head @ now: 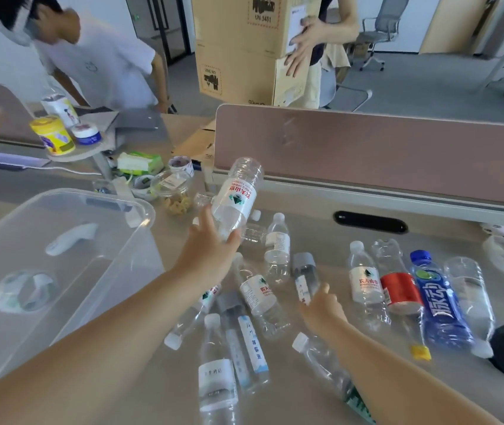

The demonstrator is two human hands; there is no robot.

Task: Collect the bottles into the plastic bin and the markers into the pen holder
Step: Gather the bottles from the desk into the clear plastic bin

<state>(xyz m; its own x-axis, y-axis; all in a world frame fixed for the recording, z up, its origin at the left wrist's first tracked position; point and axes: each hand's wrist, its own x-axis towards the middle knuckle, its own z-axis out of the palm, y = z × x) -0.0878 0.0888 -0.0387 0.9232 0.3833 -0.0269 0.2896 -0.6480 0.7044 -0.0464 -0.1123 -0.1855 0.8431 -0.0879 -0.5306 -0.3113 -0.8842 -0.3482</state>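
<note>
Your left hand (210, 243) holds a clear water bottle (238, 197) by its lower end, the grip wrapped round it, and the bottle tilts up and away from your fingers, clear of the worktop (305, 234). To the left of that grip, close by, sits the plastic bin (69, 197), with a white object and a tape roll showing through its clear walls. Your right hand (321, 305) lies lower and to the right, the grip pinching a grey-capped bottle (305, 273) at its lower end while the bottle lies on the worktop. Between the two grips and just below them, several clear bottles lie on their sides. To the right of the right grip lie a red-labelled bottle (399, 291) and a blue bottle (439, 302), side by side.
</note>
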